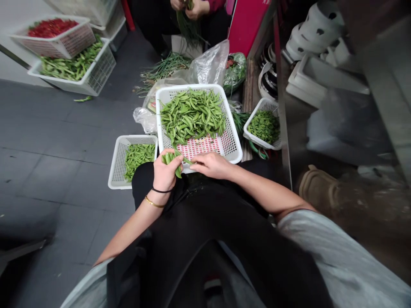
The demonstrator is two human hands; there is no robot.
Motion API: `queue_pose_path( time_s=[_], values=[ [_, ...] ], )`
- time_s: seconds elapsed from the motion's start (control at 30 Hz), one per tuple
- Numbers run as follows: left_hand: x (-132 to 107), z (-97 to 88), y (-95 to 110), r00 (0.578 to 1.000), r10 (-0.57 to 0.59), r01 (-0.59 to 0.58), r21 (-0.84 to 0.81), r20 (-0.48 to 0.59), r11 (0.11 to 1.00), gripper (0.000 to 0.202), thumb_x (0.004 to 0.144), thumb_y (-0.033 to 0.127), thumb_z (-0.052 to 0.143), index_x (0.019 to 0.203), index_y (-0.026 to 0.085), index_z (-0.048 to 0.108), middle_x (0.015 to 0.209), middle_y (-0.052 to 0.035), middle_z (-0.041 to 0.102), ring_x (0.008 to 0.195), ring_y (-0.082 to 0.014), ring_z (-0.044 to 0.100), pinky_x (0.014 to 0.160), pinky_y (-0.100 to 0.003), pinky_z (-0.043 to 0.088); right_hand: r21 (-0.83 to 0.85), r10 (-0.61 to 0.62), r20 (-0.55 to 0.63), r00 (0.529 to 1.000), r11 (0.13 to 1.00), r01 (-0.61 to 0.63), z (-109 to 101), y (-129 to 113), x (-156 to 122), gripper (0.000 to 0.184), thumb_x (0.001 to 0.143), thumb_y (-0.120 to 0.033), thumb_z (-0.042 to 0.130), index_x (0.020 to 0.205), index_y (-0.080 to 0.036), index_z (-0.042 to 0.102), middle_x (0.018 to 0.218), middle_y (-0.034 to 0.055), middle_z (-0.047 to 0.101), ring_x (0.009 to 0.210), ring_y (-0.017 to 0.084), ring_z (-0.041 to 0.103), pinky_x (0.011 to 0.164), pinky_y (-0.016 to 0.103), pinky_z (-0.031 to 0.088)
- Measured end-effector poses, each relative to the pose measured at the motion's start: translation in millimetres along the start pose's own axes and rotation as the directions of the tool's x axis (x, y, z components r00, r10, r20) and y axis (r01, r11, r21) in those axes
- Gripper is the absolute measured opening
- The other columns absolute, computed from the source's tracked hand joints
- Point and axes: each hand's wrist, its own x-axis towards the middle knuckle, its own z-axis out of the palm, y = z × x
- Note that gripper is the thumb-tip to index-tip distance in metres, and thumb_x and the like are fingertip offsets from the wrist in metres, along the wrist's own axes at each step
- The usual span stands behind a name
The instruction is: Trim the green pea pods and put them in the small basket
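Note:
My left hand (167,167) is closed around several green pea pods (168,158), held over the near left corner of a white plastic basket (236,147). With thumb and fingers pinched, my right hand (210,164) grips the end of one pod (186,161) that reaches across from the left hand. A heap of pea pods (192,113) fills the far part of that basket, and its red-and-white patterned bottom shows nearer me. Left of my knee stands a smaller white basket (112,171) holding more pods (139,158).
A small basket of leafy greens (263,127) stands at right beside a metal shelf edge (284,128). Stacked baskets with red peppers (53,28) and green pods (70,64) sit at upper left. Opposite, another person's hands (192,8) hold green stalks above plastic bags (210,64).

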Motion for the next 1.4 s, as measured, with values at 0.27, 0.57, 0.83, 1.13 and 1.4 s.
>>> queue_pose_path(
  time_s=[0.27,0.57,0.83,1.13,1.4],
  values=[
    [-7.9,-4.8,31.3,0.791,-0.144,-0.149,0.415,0.595,0.898,0.018,0.06,0.012,0.075,0.076,0.014,0.067,0.064,-0.0013,0.063,0.054,-0.0091,0.055,0.05,-0.018,0.043,0.268,-0.191,0.738,0.648,0.963,-0.022,18.9,-3.5,0.0,0.025,0.087,-0.028,0.05,0.072,-0.014,0.065,0.045,-0.0059,0.05,0.042,0.007,0.047,0.052,0.019,0.036],
    [13.6,-32.3,5.6,0.752,-0.378,0.565,-0.233,0.54,0.792,0.015,0.058,0.02,0.063,0.067,0.015,0.053,0.056,-0.0031,0.054,0.045,-0.0114,0.048,0.028,-0.014,0.025,-0.572,0.331,0.19,0.924,0.803,-0.17,12.2,74.0,78.1,0.028,0.085,-0.01,0.045,0.107,-0.011,0.063,0.102,0.0174,0.069,0.093,0.024,0.066,0.076,0.03,0.047],
    [16.6,-45.2,-2.6,0.76,-0.396,0.568,-0.23,0.515,0.79,0.022,0.062,0.024,0.072,0.071,0.015,0.055,0.053,0.0009,0.049,0.048,-0.0114,0.049,0.028,-0.014,0.029,-0.595,0.35,0.163,0.923,0.781,-0.191,41.5,111.4,120.0,0.029,0.086,-0.004,0.04,0.11,-0.002,0.057,0.1,0.0248,0.068,0.089,0.025,0.067,0.075,0.032,0.048],
    [15.5,-20.5,-18.5,0.791,-0.523,0.572,-0.08,0.318,0.816,0.03,0.059,0.022,0.079,0.074,0.012,0.054,0.059,-0.0001,0.058,0.042,-0.0075,0.049,0.033,-0.016,0.034,0.028,-0.273,-0.153,0.95,0.96,0.28,37.2,49.6,26.8,0.024,0.089,-0.021,0.05,0.107,-0.021,0.066,0.102,0.0064,0.062,0.097,0.015,0.057,0.084,0.029,0.047],
    [-11.5,-6.3,-8.4,0.855,-0.393,0.448,-0.1,0.338,0.888,0.029,0.061,0.018,0.077,0.076,0.014,0.052,0.055,0.0041,0.054,0.042,-0.0066,0.048,0.035,-0.017,0.036,-0.057,-0.32,-0.182,0.93,0.947,0.315,24.7,14.2,-11.1,0.039,0.094,-0.032,0.041,0.129,-0.016,0.05,0.109,0.0108,0.062,0.1,0.019,0.057,0.088,0.035,0.046]
  ],
)
